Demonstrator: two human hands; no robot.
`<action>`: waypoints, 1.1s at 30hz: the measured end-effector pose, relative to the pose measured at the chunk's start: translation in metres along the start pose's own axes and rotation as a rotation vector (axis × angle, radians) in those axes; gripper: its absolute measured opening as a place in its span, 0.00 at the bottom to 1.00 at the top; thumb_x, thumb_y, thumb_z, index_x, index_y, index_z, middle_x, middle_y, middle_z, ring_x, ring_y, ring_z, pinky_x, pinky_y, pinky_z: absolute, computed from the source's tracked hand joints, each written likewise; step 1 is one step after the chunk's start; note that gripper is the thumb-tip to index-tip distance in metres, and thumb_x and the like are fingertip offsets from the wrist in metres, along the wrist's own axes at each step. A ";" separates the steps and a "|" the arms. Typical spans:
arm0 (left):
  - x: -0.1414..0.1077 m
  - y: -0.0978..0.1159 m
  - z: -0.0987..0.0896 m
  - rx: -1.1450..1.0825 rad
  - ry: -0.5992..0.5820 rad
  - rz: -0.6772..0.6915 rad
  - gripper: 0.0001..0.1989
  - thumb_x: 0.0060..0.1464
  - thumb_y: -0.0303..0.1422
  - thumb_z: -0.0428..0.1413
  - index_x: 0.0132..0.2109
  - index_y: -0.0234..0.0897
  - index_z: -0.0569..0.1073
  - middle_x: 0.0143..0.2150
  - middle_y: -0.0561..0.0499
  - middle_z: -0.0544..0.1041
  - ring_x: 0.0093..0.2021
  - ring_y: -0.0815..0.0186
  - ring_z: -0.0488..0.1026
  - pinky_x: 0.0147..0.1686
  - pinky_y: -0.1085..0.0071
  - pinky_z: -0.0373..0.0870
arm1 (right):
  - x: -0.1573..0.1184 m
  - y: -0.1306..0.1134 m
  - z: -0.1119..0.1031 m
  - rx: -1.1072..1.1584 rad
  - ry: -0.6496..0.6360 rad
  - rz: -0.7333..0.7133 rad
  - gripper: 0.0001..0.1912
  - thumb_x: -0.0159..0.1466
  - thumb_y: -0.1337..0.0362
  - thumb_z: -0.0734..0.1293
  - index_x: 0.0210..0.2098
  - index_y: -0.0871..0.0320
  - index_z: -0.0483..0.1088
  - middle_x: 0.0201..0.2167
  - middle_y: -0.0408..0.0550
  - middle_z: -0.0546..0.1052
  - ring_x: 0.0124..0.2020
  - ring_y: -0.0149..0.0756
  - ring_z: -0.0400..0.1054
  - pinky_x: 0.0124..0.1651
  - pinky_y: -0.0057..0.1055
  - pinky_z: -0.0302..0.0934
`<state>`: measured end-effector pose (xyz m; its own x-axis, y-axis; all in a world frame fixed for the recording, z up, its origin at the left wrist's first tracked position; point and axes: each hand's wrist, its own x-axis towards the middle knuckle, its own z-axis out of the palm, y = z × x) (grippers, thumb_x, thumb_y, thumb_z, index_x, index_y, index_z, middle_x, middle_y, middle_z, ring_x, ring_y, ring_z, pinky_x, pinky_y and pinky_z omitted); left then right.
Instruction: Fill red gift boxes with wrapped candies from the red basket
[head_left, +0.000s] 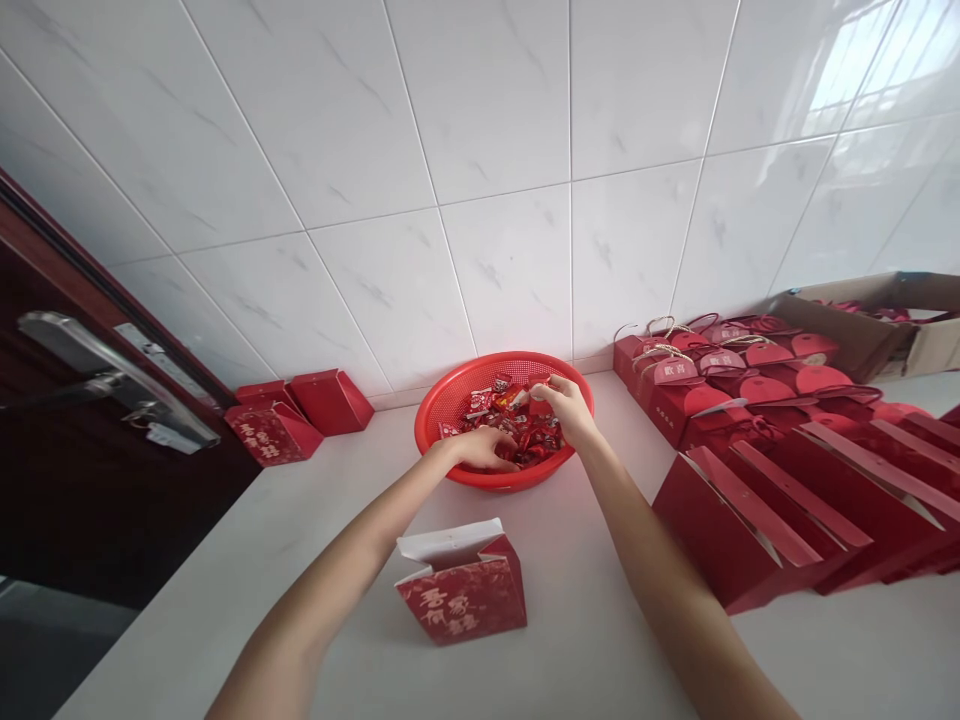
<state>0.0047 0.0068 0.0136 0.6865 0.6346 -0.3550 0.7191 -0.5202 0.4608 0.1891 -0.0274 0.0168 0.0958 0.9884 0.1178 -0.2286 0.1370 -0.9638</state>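
A red plastic basket (429, 420) with perforated sides stands against the wall, holding many red wrapped candies (534, 440). My left hand (486, 448) reaches over its near left rim, fingers curved and thumb apart, touching the candies. Over the right side of the basket my right hand (566, 405) is closed in a pinch on a small wrapped candy, partly hidden by the fingers. Nearer me, between my forearms, a red paper gift box (469, 602) with light lettering stands upright, its top flaps open and white inside.
Red boxes (277, 430) stand at the left by a dark door (90, 480). On the right are several handled red boxes (667, 395), a row of open-topped red boxes (727, 530) and a cardboard carton (844, 330). Tiled wall (502, 270) bounds the white counter (330, 500).
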 end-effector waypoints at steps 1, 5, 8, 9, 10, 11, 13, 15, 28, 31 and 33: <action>0.000 0.001 0.000 -0.006 0.000 0.011 0.10 0.47 0.36 0.61 0.38 0.40 0.81 0.39 0.52 0.83 0.40 0.60 0.76 0.37 0.74 0.66 | 0.000 0.000 0.000 -0.003 -0.002 -0.005 0.07 0.47 0.60 0.66 0.22 0.55 0.64 0.24 0.45 0.79 0.32 0.39 0.71 0.32 0.31 0.63; 0.005 0.004 0.002 -0.032 -0.012 0.017 0.09 0.43 0.29 0.61 0.35 0.41 0.82 0.37 0.51 0.83 0.38 0.60 0.77 0.35 0.73 0.67 | 0.002 0.002 0.000 -0.006 -0.011 -0.012 0.05 0.48 0.61 0.66 0.22 0.55 0.65 0.25 0.45 0.79 0.31 0.38 0.71 0.34 0.32 0.63; 0.009 0.009 0.004 -0.039 -0.028 0.017 0.10 0.40 0.24 0.59 0.31 0.40 0.81 0.33 0.52 0.83 0.33 0.61 0.76 0.32 0.73 0.66 | 0.003 0.005 -0.001 -0.003 -0.020 -0.014 0.04 0.50 0.62 0.66 0.23 0.55 0.66 0.25 0.45 0.79 0.32 0.38 0.71 0.35 0.32 0.65; 0.010 0.010 0.005 -0.038 -0.036 0.015 0.09 0.39 0.23 0.58 0.29 0.40 0.80 0.30 0.52 0.82 0.30 0.62 0.74 0.31 0.73 0.65 | 0.003 0.006 -0.001 -0.003 -0.022 -0.014 0.04 0.50 0.62 0.66 0.23 0.55 0.67 0.25 0.45 0.79 0.32 0.38 0.72 0.35 0.32 0.65; 0.012 0.012 0.005 -0.038 -0.046 0.011 0.08 0.38 0.23 0.57 0.26 0.39 0.79 0.27 0.53 0.80 0.27 0.64 0.72 0.29 0.73 0.64 | 0.003 0.006 -0.001 -0.003 -0.025 -0.012 0.04 0.50 0.62 0.66 0.23 0.55 0.67 0.25 0.45 0.79 0.31 0.38 0.72 0.34 0.32 0.65; 0.013 0.013 0.005 -0.039 -0.060 0.005 0.07 0.37 0.23 0.57 0.24 0.39 0.78 0.24 0.53 0.78 0.24 0.65 0.70 0.28 0.73 0.62 | 0.004 0.006 -0.001 -0.002 -0.027 -0.012 0.04 0.50 0.62 0.66 0.23 0.55 0.67 0.25 0.45 0.79 0.31 0.38 0.71 0.34 0.32 0.65; 0.014 0.014 0.004 -0.049 -0.098 -0.012 0.06 0.37 0.24 0.57 0.21 0.38 0.76 0.19 0.54 0.75 0.21 0.68 0.65 0.25 0.73 0.60 | 0.003 0.007 -0.001 0.001 -0.029 -0.015 0.04 0.50 0.62 0.66 0.24 0.55 0.67 0.25 0.45 0.79 0.31 0.38 0.71 0.34 0.32 0.65; 0.014 0.014 0.003 -0.069 -0.140 -0.032 0.05 0.37 0.26 0.56 0.21 0.39 0.75 0.17 0.55 0.72 0.19 0.68 0.63 0.22 0.73 0.58 | 0.003 0.006 -0.001 0.004 -0.028 -0.020 0.04 0.50 0.63 0.66 0.24 0.55 0.67 0.25 0.45 0.78 0.32 0.38 0.72 0.36 0.32 0.66; 0.010 0.003 -0.009 -0.354 0.378 0.099 0.14 0.53 0.43 0.57 0.33 0.36 0.78 0.32 0.51 0.79 0.35 0.62 0.74 0.38 0.69 0.70 | 0.003 0.003 -0.001 0.057 0.023 -0.008 0.06 0.50 0.60 0.67 0.26 0.55 0.68 0.27 0.45 0.79 0.31 0.39 0.72 0.36 0.35 0.67; 0.012 -0.004 -0.010 -0.418 0.535 0.128 0.16 0.54 0.44 0.58 0.38 0.35 0.79 0.40 0.46 0.82 0.43 0.57 0.76 0.46 0.64 0.71 | 0.004 0.004 -0.001 0.050 0.047 -0.018 0.06 0.49 0.60 0.67 0.27 0.55 0.69 0.29 0.47 0.79 0.35 0.39 0.72 0.38 0.34 0.66; 0.015 -0.009 -0.009 -0.460 0.606 0.141 0.17 0.54 0.43 0.58 0.40 0.34 0.80 0.44 0.44 0.82 0.47 0.54 0.76 0.50 0.61 0.71 | 0.005 0.005 -0.002 0.039 0.058 -0.020 0.07 0.49 0.60 0.67 0.26 0.55 0.70 0.31 0.47 0.79 0.37 0.40 0.72 0.39 0.33 0.66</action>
<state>0.0073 0.0260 0.0116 0.4943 0.8508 0.1782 0.4208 -0.4136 0.8074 0.1900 -0.0216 0.0123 0.1563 0.9802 0.1214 -0.2638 0.1598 -0.9513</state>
